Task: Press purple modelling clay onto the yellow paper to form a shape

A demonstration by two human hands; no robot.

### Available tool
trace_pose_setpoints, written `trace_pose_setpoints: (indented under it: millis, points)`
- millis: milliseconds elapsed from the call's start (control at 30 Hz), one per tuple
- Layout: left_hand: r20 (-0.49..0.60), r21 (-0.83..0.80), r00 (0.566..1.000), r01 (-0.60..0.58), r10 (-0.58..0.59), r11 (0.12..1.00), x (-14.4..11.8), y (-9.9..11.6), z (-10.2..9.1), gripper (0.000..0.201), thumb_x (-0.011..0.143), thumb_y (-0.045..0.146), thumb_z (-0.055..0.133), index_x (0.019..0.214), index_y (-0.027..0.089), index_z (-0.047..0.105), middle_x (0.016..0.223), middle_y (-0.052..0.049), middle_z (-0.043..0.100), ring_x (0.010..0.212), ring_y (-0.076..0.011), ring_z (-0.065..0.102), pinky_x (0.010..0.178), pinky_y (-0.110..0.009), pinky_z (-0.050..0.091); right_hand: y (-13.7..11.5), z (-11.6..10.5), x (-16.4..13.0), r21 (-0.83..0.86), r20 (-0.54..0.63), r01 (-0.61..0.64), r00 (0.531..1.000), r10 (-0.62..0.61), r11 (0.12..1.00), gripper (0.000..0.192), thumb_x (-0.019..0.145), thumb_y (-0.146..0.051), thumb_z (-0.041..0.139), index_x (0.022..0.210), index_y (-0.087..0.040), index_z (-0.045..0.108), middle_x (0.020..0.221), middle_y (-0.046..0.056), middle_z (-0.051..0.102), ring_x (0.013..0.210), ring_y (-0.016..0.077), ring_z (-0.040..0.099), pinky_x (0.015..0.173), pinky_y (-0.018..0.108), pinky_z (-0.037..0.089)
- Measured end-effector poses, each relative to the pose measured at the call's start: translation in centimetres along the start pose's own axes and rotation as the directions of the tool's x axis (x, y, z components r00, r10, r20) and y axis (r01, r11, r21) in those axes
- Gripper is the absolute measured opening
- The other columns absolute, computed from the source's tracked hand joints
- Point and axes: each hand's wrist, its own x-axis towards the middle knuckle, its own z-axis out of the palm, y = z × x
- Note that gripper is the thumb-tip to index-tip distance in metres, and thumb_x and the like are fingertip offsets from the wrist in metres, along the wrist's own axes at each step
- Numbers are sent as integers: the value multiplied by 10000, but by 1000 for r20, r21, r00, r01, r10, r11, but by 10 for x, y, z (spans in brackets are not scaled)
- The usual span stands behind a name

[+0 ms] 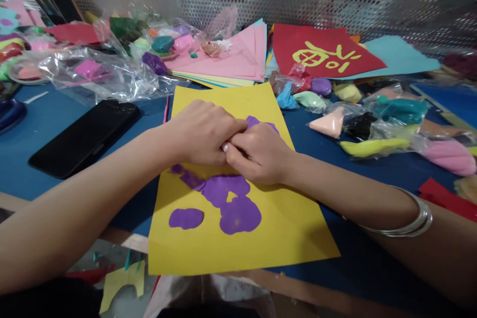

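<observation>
Head view looks down on a yellow sheet (238, 238) of paper lying on a blue table (55, 119), with its near edge over the table's front edge. Flat patches of purple clay (231, 203) are pressed onto the sheet: one large joined shape in the middle, a separate oval blob (186, 218) to its lower left, and a smaller bit (257, 121) showing just above the hands. The clay is smooth, thin and matte, with uneven rounded edges.

Both hands meet over the upper middle of the sheet. The left hand (203, 131) is curled into a loose fist, knuckles up, resting against the right hand (259, 154), which is also curled with its fingers folded under. I cannot tell whether either hand grips any clay, since the fingertips are hidden. Two silver bangles (413, 221) sit on the right forearm.

One black phone (84, 136) lies face up, left of the sheet. Behind it, clear plastic bags (100, 72) hold lumps of pink, green and purple clay. To the right, more bags (376, 124) hold clay in teal, black, peach, yellow and pink. A stack of pink paper (231, 54) lies at the back, beside one red sheet (324, 52) bearing yellow clay shapes.
</observation>
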Motion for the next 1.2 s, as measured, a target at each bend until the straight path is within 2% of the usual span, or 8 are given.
trace_pose_setpoints:
  millis: [167,500,767,1200]
  points:
    - [10,-4,1000,2,-2,1000,0,0,-2,265,668,376,471,793,188,609,636,-39,624,495,-139,500,470,-247,257,-1,-1,0,7,18,-3,1000,3,1000,440,791,-318,286,609,-142,646,521,41,551,457,94,322,503,281,124]
    - [-44,-12,999,-15,15,1000,-1,0,1,246,662,378,460,740,174,574,564,-21,578,454,-103,460,441,-235,180,0,-1,0,1,20,-4,1000,4,1000,441,793,-318,283,591,-140,632,515,36,540,451,90,317,500,280,122]
    - [-19,-10,1000,-6,6,1000,-1,0,0,248,667,373,452,753,179,579,599,-34,596,501,-135,503,462,-244,217,0,0,0,12,5,4,1000,-4,1000,437,786,-312,286,568,-141,625,496,34,523,452,91,294,498,278,125]
    - [-31,4,999,-8,9,1000,-1,0,1,280,673,391,450,795,181,590,609,-32,608,497,-126,500,461,-238,214,0,0,0,9,12,-4,1000,4,1000,439,787,-314,284,579,-140,630,501,34,522,451,88,285,501,278,120]
